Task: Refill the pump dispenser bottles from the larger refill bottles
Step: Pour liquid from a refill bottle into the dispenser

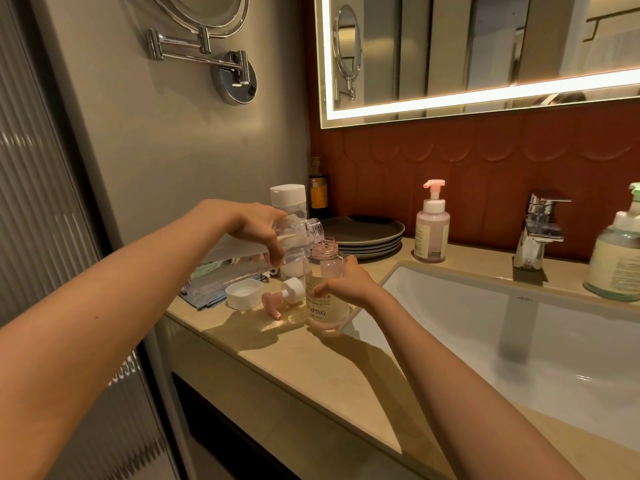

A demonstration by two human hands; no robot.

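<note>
Clear plastic refill bottle, gripped in left hand, is tipped near-flat so its mouth sits over the open neck of pink dispenser bottle, which right hand grasps upright on tabletop, likely to steady it, with pump head lying beside.

Head camera looks forward and down, close over the countertop.

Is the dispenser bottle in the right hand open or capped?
Open: the dispenser bottle has a bare threaded neck, and a pink pump head lies on the counter beside it.
</note>
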